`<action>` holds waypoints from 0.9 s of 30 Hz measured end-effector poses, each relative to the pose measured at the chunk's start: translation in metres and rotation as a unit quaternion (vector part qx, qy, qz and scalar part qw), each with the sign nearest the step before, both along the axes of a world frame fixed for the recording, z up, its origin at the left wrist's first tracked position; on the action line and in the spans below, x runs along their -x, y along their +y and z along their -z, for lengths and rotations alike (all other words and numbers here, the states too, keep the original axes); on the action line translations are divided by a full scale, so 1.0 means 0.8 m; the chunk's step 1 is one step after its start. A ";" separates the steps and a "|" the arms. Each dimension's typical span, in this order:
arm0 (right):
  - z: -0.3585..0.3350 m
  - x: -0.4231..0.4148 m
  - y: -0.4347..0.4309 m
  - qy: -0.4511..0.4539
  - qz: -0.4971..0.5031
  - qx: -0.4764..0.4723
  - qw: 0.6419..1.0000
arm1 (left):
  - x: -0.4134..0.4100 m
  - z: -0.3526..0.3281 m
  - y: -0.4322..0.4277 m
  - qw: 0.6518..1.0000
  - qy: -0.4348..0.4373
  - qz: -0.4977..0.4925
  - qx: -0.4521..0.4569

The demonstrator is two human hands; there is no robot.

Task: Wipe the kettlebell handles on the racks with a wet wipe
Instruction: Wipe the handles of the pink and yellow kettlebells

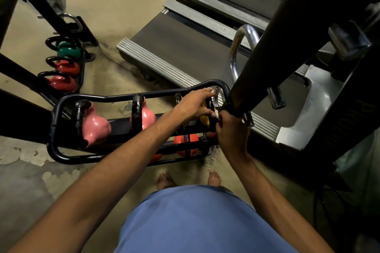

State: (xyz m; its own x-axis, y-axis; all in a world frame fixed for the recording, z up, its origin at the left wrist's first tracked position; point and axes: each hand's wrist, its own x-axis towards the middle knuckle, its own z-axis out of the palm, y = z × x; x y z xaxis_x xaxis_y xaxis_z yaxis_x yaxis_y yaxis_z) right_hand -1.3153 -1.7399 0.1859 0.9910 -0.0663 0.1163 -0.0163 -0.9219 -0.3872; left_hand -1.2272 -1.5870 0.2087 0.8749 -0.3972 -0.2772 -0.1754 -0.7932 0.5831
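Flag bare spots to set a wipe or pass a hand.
Free: shelf gap between the two pink kettlebells; floor between rack and treadmill. Crowded: right end, left hand and right hand at the yellow kettlebell by the black post.

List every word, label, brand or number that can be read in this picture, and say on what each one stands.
No text here can be read with certainty.
Pale letters on the machine frame: turned sideways and too dim to read.
Small marks on the treadmill rail: too small, and partly hidden.
Kettlebells and rack: no text or number shows.
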 end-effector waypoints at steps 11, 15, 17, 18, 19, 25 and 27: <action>0.012 -0.039 -0.014 0.170 0.008 -0.205 0.964 | 0.003 -0.001 -0.002 1.000 -0.004 -0.004 0.001; 0.006 -0.054 -0.016 0.302 0.035 -0.350 0.886 | 0.002 -0.001 -0.002 1.000 -0.008 0.001 -0.004; -0.007 -0.060 -0.019 0.357 0.013 -0.354 0.865 | 0.002 0.001 -0.003 1.000 -0.010 0.002 -0.005; -0.015 -0.062 -0.020 0.376 -0.002 -0.347 0.859 | 0.002 0.002 -0.003 1.000 -0.010 0.001 -0.005; -0.021 -0.065 -0.021 0.392 -0.017 -0.342 0.854 | 0.002 0.002 -0.003 1.000 -0.010 0.001 -0.005; -0.023 -0.069 -0.025 0.411 -0.076 -0.301 0.857 | 0.001 0.003 -0.003 1.000 -0.017 0.006 -0.013; -0.015 -0.064 -0.027 0.354 -0.082 -0.287 0.886 | 0.000 0.005 -0.002 1.000 -0.014 -0.001 -0.008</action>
State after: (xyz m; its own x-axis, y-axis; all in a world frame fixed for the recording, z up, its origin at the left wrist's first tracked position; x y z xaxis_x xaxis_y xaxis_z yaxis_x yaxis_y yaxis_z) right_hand -1.2642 -1.7618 0.1982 0.8036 0.2379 -0.5456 -0.3272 -0.5891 -0.7388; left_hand -1.2271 -1.5888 0.2049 0.8828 -0.3918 -0.2592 -0.1903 -0.8027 0.5652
